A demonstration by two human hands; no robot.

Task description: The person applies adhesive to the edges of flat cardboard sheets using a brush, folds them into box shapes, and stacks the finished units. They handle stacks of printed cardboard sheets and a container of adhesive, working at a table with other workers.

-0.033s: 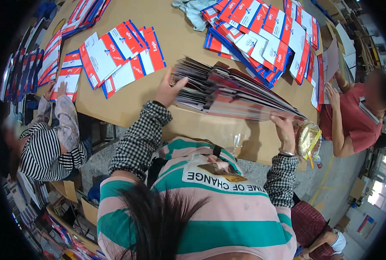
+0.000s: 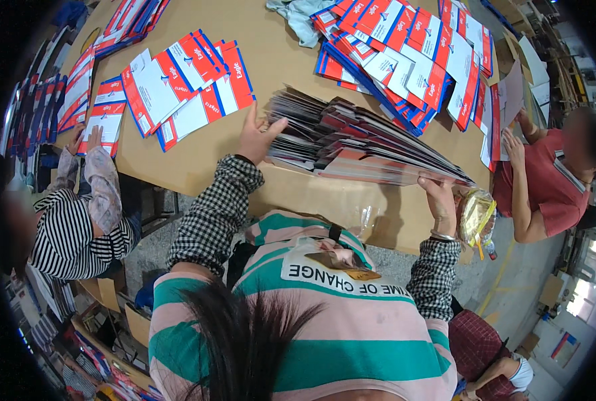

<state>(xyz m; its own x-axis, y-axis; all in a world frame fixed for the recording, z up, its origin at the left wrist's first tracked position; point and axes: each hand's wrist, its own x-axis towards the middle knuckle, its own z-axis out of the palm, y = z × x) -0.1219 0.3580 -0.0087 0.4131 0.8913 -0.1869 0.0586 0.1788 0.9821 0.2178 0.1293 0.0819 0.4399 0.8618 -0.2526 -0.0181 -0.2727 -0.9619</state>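
Head view: hands (image 2: 258, 139) apart, one at each end of a stack (image 2: 368, 144) over the table (image 2: 298, 194).
Left thumb and index finger spread at the fanned left end; right fingers are partly hidden at the near right corner, so their grip cannot be told. Tabletop shows between stack and near table edge; the right pile (image 2: 398, 67) crowds the far side, the left pile (image 2: 177, 93) stands apart.

Sheet stack (image 2: 371, 144) between left hand (image 2: 255, 139) and right hand (image 2: 439, 202); card pile (image 2: 405, 63) beyond, on table (image 2: 298, 195) (second pile (image 2: 177, 90) left).
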